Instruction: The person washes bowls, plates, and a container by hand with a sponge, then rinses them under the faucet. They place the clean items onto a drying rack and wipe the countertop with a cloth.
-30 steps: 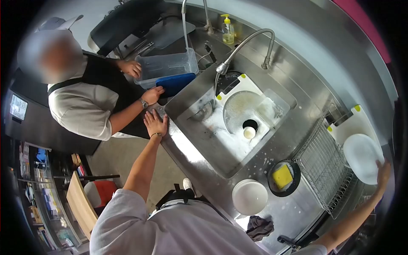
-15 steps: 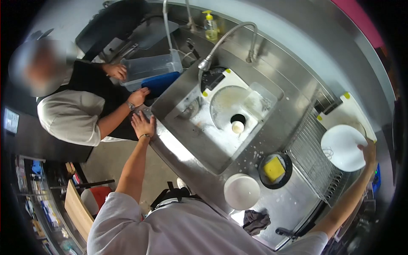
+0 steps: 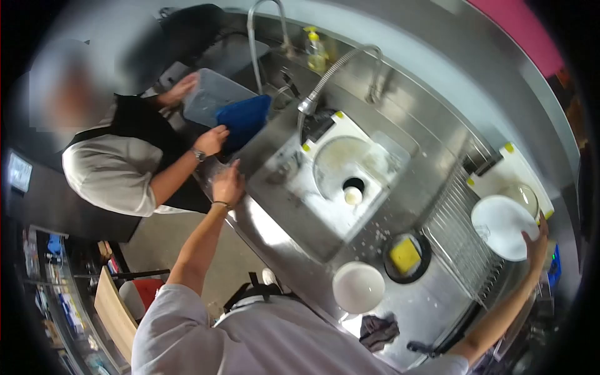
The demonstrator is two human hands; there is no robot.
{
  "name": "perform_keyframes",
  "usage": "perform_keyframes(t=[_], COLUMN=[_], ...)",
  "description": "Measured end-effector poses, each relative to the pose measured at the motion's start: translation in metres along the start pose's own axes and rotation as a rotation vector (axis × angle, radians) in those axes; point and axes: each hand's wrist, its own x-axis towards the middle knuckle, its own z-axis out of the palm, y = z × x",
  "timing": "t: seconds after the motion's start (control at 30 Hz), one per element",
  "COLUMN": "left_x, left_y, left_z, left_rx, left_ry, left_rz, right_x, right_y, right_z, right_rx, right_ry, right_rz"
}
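At the right, my right hand (image 3: 535, 242) grips the rim of a white bowl (image 3: 502, 226), fingers on one side and thumb over the inside. The bowl is tilted above the wire drying rack (image 3: 459, 228), in front of a clear round lid (image 3: 522, 199) and a white cutting board (image 3: 509, 164). My left hand (image 3: 229, 186) is at the front left corner of the steel sink (image 3: 294, 234), holding nothing, its fingers partly apart. Inside the sink, a second white board (image 3: 340, 128) and a round pan-like vessel (image 3: 331, 161) sit among suds.
A co-worker (image 3: 125, 156) on the left holds a blue lid (image 3: 242, 120) and a clear plastic tub (image 3: 209, 100). A white bowl (image 3: 358, 287), a black pan (image 3: 417, 270) with a yellow sponge (image 3: 405, 255), and a dark cloth (image 3: 379, 331) lie on the counter. The faucet (image 3: 307, 105) hangs over the sink.
My left hand has shifted from lying spread on the counter edge to slightly farther right and up. The white bowl has moved slightly down, uncovering the clear lid. The co-worker has raised the tub and blue lid.
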Motion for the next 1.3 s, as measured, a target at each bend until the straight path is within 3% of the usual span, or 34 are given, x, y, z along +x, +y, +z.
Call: perform_keyframes(t=[0.03,0.1,0.13,0.17,0.2,0.23,0.3,0.33,0.4,0.43,0.5,0.53,0.63,0.7,0.73,0.8,0.83,0.9,1.1,1.3], left_x=[0.021,0.072,0.101,0.128,0.152,0.167,0.176,0.178,0.184,0.187,0.190,0.180,0.121,0.071,0.054,0.027,0.017,0.002,-0.027,-0.012], left_y=[0.031,0.018,-0.008,-0.018,-0.032,-0.060,-0.107,-0.104,-0.070,-0.066,-0.065,-0.068,-0.061,0.025,0.030,0.029,0.024,0.010,-0.031,-0.017], left_z=[-0.028,-0.020,0.008,0.012,0.009,-0.001,-0.002,0.018,0.068,0.080,0.093,0.100,0.147,0.039,0.033,0.026,0.021,0.012,0.020,0.024], left_rx=[0.020,-0.117,-0.013,-0.069,-0.145,-0.143,0.256,0.256,0.174,0.168,0.406,0.408,-0.056,-0.286,-0.287,-0.274,-0.278,-0.262,-0.097,-0.131], left_ry=[-0.191,0.023,0.141,-0.222,-0.577,-0.545,-0.241,-0.240,-0.573,-0.586,-1.145,-1.152,-0.399,-0.307,-0.311,-0.141,-0.148,0.042,0.026,0.061], left_rz=[-0.265,-0.227,-0.225,-0.380,-0.528,-0.551,0.557,0.555,-0.436,-0.420,0.118,0.123,-0.064,-0.098,-0.094,0.144,0.150,-0.008,-0.084,-0.082], right_x=[-0.005,-0.009,-0.010,-0.009,-0.005,-0.006,-0.006,-0.004,-0.008,-0.012,-0.016,-0.020,-0.029,-0.035,-0.037,-0.039,-0.041,-0.046,-0.050,-0.061], right_y=[-0.003,0.004,0.004,0.004,0.044,0.037,0.004,0.001,0.001,0.000,-0.020,-0.024,-0.026,-0.025,-0.024,-0.017,-0.014,-0.028,-0.052,-0.078], right_z=[-0.002,0.000,0.002,0.005,0.020,0.021,0.014,0.016,0.013,0.011,0.008,0.007,0.004,0.002,0.002,0.001,0.001,0.002,-0.006,-0.038], right_rx=[0.008,-0.080,-0.045,-0.091,-0.163,-0.162,-0.076,-0.076,-0.146,-0.163,-0.179,-0.140,-0.214,-0.267,-0.313,-0.288,-0.256,-0.287,-0.314,-0.260], right_ry=[0.010,0.038,0.031,0.025,0.096,0.093,0.075,0.076,0.097,0.090,0.103,0.123,0.155,0.179,0.206,0.149,0.096,0.129,0.156,0.258], right_rz=[-0.047,-0.065,-0.041,-0.041,-0.112,-0.122,-0.058,-0.060,-0.113,-0.103,-0.143,-0.132,-0.139,-0.140,-0.151,-0.137,-0.125,-0.097,-0.030,-0.102])
